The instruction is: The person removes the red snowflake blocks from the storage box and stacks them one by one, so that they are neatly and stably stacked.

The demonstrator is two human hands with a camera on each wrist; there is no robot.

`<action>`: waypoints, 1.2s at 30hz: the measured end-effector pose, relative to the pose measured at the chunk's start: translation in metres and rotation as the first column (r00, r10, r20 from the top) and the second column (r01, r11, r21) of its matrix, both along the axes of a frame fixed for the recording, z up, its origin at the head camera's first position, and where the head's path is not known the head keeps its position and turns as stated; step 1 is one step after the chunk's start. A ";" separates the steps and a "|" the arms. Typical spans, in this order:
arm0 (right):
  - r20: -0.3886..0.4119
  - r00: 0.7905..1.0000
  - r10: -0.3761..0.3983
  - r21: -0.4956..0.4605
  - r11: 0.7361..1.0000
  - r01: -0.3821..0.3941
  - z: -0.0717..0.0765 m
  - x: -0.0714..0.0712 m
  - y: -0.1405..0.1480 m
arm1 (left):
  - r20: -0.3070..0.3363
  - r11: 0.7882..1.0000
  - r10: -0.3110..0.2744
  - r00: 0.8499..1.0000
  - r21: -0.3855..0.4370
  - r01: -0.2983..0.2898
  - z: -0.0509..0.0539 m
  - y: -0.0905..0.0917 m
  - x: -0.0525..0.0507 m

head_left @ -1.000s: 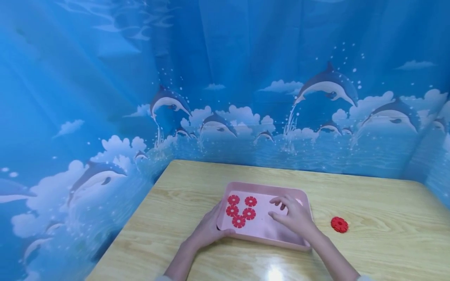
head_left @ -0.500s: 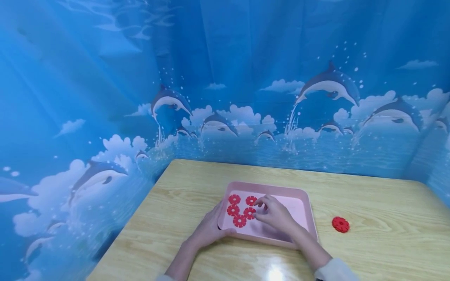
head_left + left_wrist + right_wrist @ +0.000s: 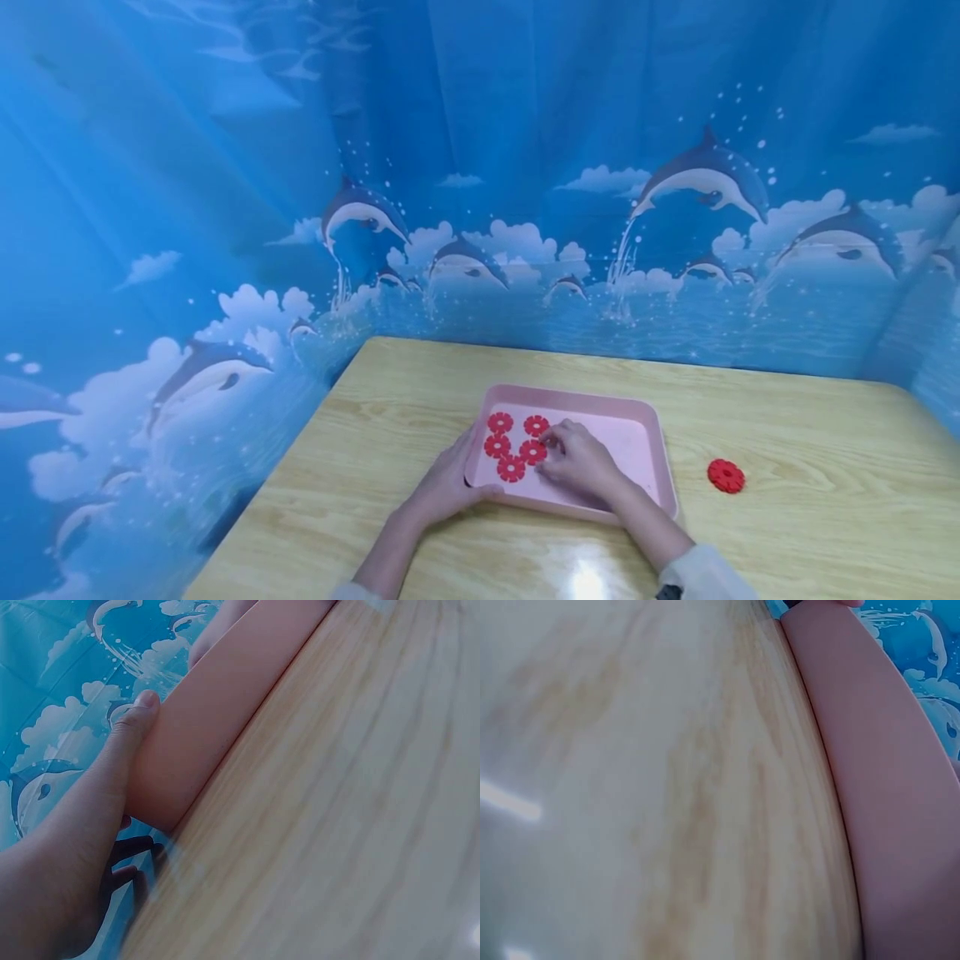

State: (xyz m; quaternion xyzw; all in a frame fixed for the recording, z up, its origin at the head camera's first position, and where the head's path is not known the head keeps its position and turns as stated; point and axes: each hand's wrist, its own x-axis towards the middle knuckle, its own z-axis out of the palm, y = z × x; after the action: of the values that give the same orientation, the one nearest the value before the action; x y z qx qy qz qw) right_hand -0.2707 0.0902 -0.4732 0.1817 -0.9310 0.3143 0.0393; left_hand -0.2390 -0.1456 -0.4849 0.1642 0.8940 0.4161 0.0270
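A shallow pink tray (image 3: 632, 442) lies on the table with several red notched discs in it, set out in a V. My left hand (image 3: 442, 487) grips the tray's near left corner, thumb on the front rim; in the left wrist view the thumb lies over the wall and the other fingers are behind it. Inside the tray, my right hand (image 3: 581, 467) has curled fingers and pinches the right edge of one red notched disc (image 3: 531, 452). The fingertips partly cover that disc. The right wrist view shows mostly the tray's outer wall (image 3: 892, 795).
More red discs (image 3: 726, 476), seemingly piled together, lie on the wooden table (image 3: 817, 467) right of the tray. A blue dolphin-print curtain (image 3: 480, 167) hangs behind the table and along its left side.
My right hand has moved left across the tray, down to the right-hand discs, its fingers closing in. My left hand has kept its hold, and the discs have hardly shifted.
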 end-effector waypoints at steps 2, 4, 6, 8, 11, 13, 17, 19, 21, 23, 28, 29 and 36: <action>-0.012 1.000 -0.005 0.025 1.000 0.005 0.000 0.000 0.000 | 0.000 1.000 0.002 1.000 -0.002 -0.002 0.000 0.000 0.000; -0.029 1.000 -0.004 0.046 0.999 0.005 -0.001 0.000 -0.001 | -0.003 1.000 0.001 1.000 -0.001 -0.001 -0.001 0.000 0.000; -0.041 0.999 -0.001 0.060 0.998 0.004 0.000 0.000 -0.001 | -0.004 1.000 -0.003 1.000 0.001 0.003 0.000 0.000 -0.001; -0.053 0.999 0.001 0.066 0.998 0.002 0.000 0.000 -0.001 | -0.002 1.000 -0.005 1.000 0.005 0.005 0.000 0.000 -0.001; -0.062 0.998 0.005 0.069 0.998 0.000 0.000 -0.001 -0.002 | -0.001 1.000 -0.009 1.000 0.004 0.009 0.001 0.000 -0.001; -0.060 0.998 0.004 0.067 0.998 0.000 0.001 -0.001 -0.002 | -0.002 1.000 -0.006 1.000 -0.005 0.006 0.001 0.000 -0.001; -0.050 0.999 -0.001 0.077 0.997 0.005 0.000 -0.001 -0.002 | -0.004 1.000 -0.004 1.000 -0.014 0.004 0.000 0.000 -0.001; -0.049 0.999 -0.002 0.088 0.996 0.006 0.000 -0.001 -0.001 | -0.005 1.000 -0.006 1.000 -0.011 0.006 -0.001 0.000 -0.002; -0.058 0.998 -0.001 0.093 0.996 0.007 0.000 0.000 -0.001 | -0.008 1.000 -0.008 1.000 -0.011 0.008 -0.002 0.000 -0.002; -0.069 0.998 -0.001 0.088 0.996 0.007 0.001 0.001 -0.001 | -0.011 1.000 -0.007 1.000 -0.013 0.006 -0.002 -0.001 -0.002; -0.089 0.996 -0.012 0.049 0.999 0.016 0.004 0.003 0.000 | -0.027 0.999 -0.007 1.000 -0.032 0.006 -0.002 -0.001 -0.002; -0.089 0.996 -0.014 0.041 0.999 0.018 0.004 0.004 0.000 | -0.028 0.999 -0.006 1.000 -0.033 0.005 -0.002 -0.001 -0.002; -0.104 0.995 -0.012 -0.010 1.000 0.011 0.011 0.008 0.006 | -0.019 1.000 -0.004 1.000 -0.014 0.004 -0.002 0.001 -0.001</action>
State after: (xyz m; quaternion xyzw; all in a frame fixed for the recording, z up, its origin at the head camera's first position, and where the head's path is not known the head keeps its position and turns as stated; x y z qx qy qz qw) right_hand -0.2629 0.0960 -0.4623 0.1921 -0.9273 0.3083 0.0904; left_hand -0.2405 -0.1451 -0.4866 0.1698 0.8968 0.4081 0.0206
